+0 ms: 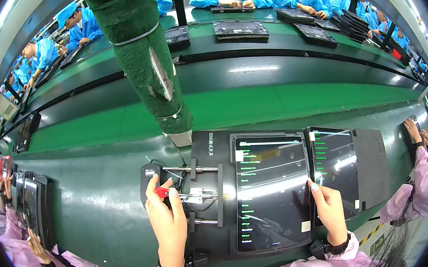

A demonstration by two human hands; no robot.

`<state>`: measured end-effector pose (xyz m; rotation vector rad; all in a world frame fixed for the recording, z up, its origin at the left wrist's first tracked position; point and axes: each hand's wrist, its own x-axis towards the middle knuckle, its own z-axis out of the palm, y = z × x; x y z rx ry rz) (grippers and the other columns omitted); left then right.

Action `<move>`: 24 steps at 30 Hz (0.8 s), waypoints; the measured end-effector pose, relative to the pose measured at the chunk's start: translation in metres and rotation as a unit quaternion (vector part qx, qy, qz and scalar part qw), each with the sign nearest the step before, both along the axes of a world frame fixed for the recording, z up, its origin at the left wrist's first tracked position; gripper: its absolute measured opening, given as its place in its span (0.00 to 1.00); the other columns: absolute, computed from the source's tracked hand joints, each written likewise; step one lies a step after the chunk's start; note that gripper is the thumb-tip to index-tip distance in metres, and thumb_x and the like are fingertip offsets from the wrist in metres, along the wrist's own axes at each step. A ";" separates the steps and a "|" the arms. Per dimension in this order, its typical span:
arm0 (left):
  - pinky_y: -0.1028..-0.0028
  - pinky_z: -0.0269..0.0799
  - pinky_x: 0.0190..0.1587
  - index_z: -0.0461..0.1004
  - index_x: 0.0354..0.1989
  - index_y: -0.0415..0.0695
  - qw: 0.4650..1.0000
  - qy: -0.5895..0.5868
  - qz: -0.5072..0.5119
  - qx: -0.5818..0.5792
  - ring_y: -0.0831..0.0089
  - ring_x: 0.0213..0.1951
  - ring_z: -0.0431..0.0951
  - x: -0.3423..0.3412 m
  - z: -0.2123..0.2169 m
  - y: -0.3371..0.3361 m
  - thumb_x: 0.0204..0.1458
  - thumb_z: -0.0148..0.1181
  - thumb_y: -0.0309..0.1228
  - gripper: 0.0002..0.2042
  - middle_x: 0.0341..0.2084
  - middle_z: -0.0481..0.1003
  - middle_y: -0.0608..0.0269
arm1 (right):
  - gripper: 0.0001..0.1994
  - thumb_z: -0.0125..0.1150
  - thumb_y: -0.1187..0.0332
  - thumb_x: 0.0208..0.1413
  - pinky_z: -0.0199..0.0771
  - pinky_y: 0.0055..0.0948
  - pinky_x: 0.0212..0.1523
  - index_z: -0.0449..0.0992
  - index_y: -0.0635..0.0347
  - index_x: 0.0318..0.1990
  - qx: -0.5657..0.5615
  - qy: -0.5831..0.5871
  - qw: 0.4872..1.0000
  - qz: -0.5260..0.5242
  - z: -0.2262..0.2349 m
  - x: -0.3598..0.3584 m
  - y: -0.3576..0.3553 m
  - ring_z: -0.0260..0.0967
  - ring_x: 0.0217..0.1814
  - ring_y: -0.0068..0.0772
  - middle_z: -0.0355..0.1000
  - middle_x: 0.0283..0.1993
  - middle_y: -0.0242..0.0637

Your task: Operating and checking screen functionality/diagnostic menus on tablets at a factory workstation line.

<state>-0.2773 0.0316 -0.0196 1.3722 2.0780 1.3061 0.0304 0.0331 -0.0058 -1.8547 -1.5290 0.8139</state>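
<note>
A black tablet (270, 197) lies face up in a black test fixture (210, 146), its lit screen showing a list of green lines. My left hand (167, 227) is at the fixture's left side, thumb and fingers closed around the red handle (161, 192) of a small metal push clamp (197, 195). My right hand (330, 207) reaches over the tablet's right edge. Its index finger is stretched out at that edge, and the other fingers are partly hidden. Under and beside this hand is a second tablet (338, 170), also lit with green lines.
A green-wrapped post (144, 53) rises just beyond the fixture. Dark tablets (34, 203) are stacked at the left. Co-workers in pink sit on both sides, one with hands (417, 131) at the right. Across the green bench (280, 96), people in blue handle more devices (240, 30).
</note>
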 end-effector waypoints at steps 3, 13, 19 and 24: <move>0.63 0.55 0.54 0.55 0.56 0.34 1.000 -0.004 -0.006 0.000 0.58 0.44 0.67 0.000 0.000 0.000 0.55 0.46 0.28 0.21 0.41 0.74 0.49 | 0.16 0.52 0.62 0.58 0.57 0.25 0.21 0.74 0.67 0.45 -0.002 -0.017 1.000 -0.002 0.004 -0.006 0.002 0.54 0.20 0.15 0.59 0.15 0.41; 0.66 0.61 0.49 0.67 0.51 0.36 0.998 0.012 -0.005 0.066 0.62 0.42 0.69 0.000 0.000 -0.002 0.54 0.47 0.26 0.16 0.40 0.74 0.53 | 0.17 0.52 0.61 0.56 0.60 0.26 0.21 0.73 0.69 0.44 -0.039 -0.053 0.998 0.003 0.007 -0.004 0.007 0.55 0.19 0.18 0.59 0.15 0.48; 0.66 0.64 0.45 0.71 0.48 0.35 0.955 0.227 -0.175 0.082 0.63 0.34 0.72 0.010 -0.003 0.002 0.48 0.54 0.24 0.17 0.33 0.76 0.54 | 0.17 0.54 0.63 0.54 0.65 0.28 0.25 0.73 0.71 0.43 -0.011 -0.047 0.997 0.057 0.007 0.003 0.010 0.65 0.18 0.26 0.67 0.22 0.56; 0.66 0.64 0.45 0.72 0.48 0.39 0.930 0.306 -0.189 0.070 0.62 0.38 0.73 0.017 -0.007 0.005 0.47 0.56 0.24 0.17 0.38 0.77 0.55 | 0.16 0.53 0.64 0.55 0.62 0.29 0.22 0.74 0.71 0.41 -0.032 -0.070 0.996 0.054 0.007 0.005 0.013 0.61 0.14 0.32 0.62 0.17 0.54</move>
